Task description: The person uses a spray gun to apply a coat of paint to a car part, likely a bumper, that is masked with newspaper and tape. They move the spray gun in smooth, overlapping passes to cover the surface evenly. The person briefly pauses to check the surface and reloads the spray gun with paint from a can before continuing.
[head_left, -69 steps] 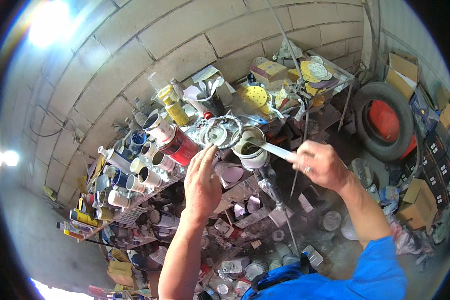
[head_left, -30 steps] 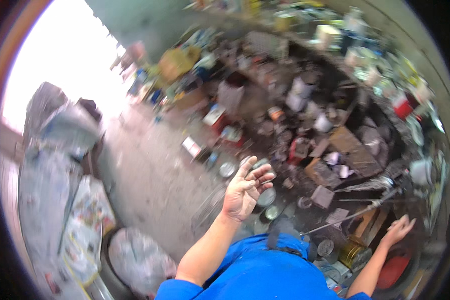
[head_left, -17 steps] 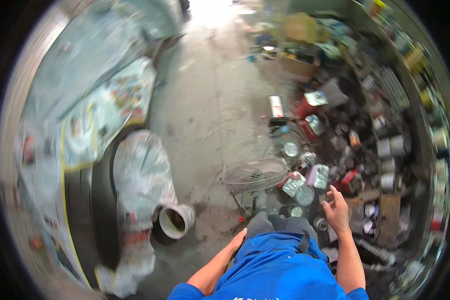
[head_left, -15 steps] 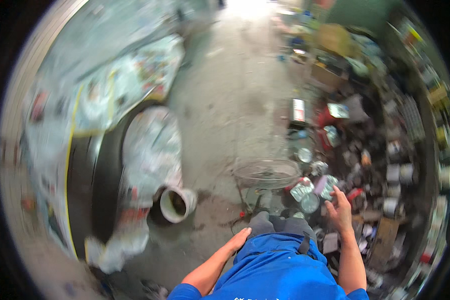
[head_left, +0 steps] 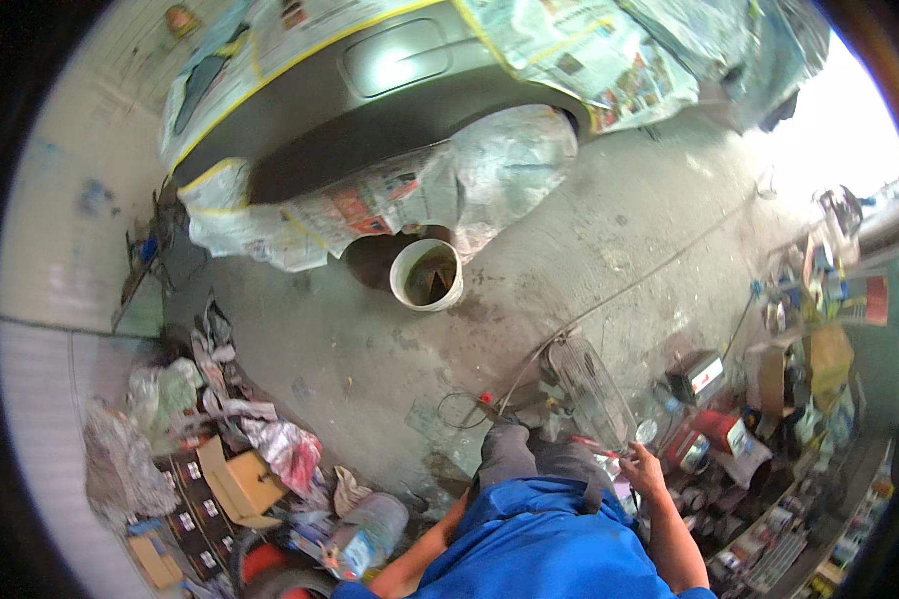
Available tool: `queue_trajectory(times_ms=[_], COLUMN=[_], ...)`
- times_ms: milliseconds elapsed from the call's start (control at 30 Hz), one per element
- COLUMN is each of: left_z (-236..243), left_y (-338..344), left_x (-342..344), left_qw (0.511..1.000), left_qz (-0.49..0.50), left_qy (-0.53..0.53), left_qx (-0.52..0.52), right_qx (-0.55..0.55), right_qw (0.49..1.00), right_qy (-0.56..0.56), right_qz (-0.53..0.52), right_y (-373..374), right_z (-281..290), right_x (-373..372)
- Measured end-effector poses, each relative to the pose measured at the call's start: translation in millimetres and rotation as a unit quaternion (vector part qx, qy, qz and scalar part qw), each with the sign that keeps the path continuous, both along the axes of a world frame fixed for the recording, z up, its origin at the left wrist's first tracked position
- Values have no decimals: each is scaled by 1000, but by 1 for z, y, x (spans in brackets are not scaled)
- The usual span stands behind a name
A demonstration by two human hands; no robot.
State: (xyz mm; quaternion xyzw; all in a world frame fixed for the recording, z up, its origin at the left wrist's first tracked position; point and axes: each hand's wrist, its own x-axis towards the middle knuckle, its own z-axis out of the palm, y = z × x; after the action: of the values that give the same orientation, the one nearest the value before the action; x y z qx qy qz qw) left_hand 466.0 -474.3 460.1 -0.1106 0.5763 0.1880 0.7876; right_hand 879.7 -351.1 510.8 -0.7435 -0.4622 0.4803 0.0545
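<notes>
My right hand (head_left: 643,471) hangs in front of my right hip, close to the lower end of a round wire-grille fan (head_left: 591,387). Its fingers look loosely bent and apart, with nothing plainly held. Something red (head_left: 593,445) shows just left of the fingertips; I cannot tell whether they touch it. My left forearm (head_left: 422,555) runs up beside my blue shirt, and the hand itself is hidden at my hip. Ahead stands a white bucket (head_left: 453,290) with something dark and angular inside. Behind it is a dark grey car panel (head_left: 310,150) edged with yellow tape and newspaper (head_left: 579,50).
A cable (head_left: 669,270) crosses the concrete floor from the fan. To the right lie red cans (head_left: 687,449), a black box (head_left: 695,375) and crowded shelves. An open cardboard box (head_left: 242,483), rags, a plastic bottle (head_left: 372,527) and bags pile up at the lower left.
My view has turned left, bringing the car panel across the front and the left-hand clutter into sight. My right hand has lowered toward my hip; my left hand has gone out of sight.
</notes>
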Motion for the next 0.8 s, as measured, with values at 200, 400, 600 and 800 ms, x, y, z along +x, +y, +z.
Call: queue_trajectory(times_ms=[200,400,600,800], left_z=[93,112,22,15], left_y=[29,-21,-86,-69], left_x=[-9,-57,-34,-95], left_qw=[984,951,931,968], left_qz=[-110,266,-4,159], left_qy=[111,89,326,177], left_qx=[91,132,163,-81], right_qx=[-3,-18,-84,-143], right_qw=[996,999,986,969], right_qy=[-21,-19,77,-60], right_qz=[87,32,122,191], right_y=[43,91,84,73], right_z=[-41,-107,-154,-158], right_x=[47,48,10,-34])
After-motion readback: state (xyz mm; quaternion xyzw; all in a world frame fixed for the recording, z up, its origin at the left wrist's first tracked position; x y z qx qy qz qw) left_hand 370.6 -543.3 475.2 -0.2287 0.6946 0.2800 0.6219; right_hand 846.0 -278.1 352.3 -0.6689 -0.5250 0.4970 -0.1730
